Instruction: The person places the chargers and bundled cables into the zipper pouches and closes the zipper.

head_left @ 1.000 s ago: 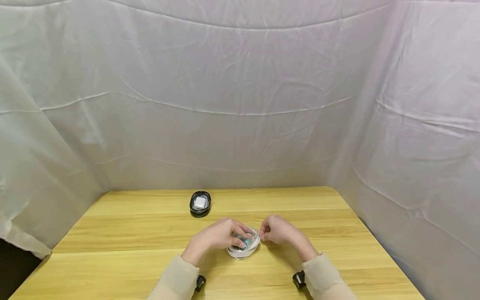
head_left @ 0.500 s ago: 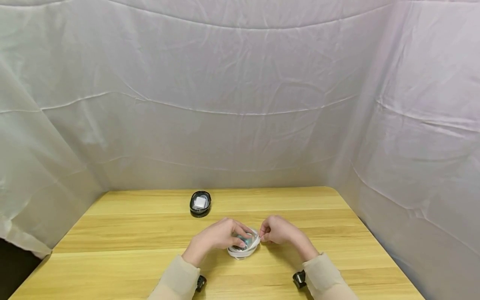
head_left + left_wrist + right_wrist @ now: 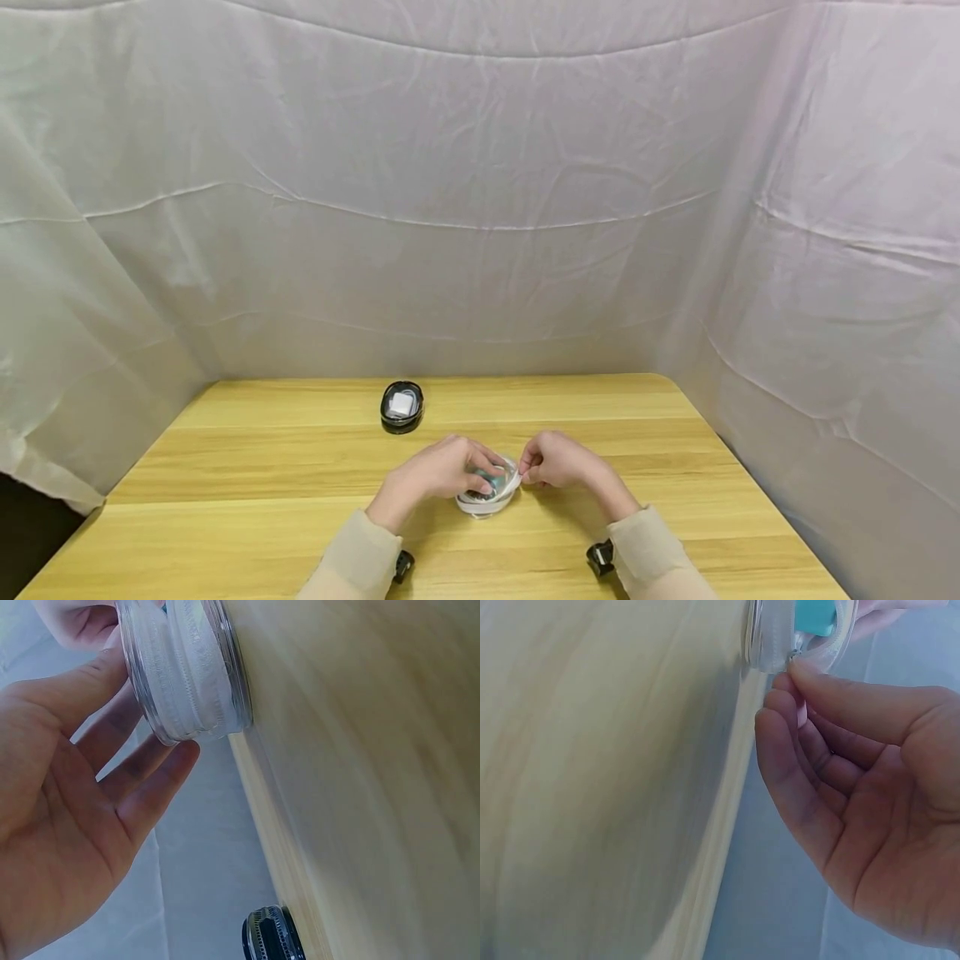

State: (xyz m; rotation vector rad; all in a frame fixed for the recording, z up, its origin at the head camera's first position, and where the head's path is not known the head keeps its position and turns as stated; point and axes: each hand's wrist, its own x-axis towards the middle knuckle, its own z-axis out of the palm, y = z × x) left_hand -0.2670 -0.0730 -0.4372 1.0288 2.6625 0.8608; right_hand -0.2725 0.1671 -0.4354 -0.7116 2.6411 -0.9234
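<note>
A clear oval zip pouch (image 3: 486, 505) with a white zipper band lies on the wooden table in front of me; the left wrist view shows its zipper side (image 3: 187, 682) up close. My left hand (image 3: 442, 469) holds the pouch from above and the left, thumb and fingers spread across its top and far side. At the pouch's right end, my right hand (image 3: 555, 460) pinches the small metal zipper pull (image 3: 795, 655) between thumb and index finger. Through the clear wall a teal item (image 3: 815, 616) shows. My left fingers hide part of the contents.
Farther back and to the left stands a black-rimmed clear oval case (image 3: 401, 408) with a white square item and what looks like a cable inside. Pale cloth (image 3: 480, 208) hangs behind and beside the wooden table (image 3: 262, 533).
</note>
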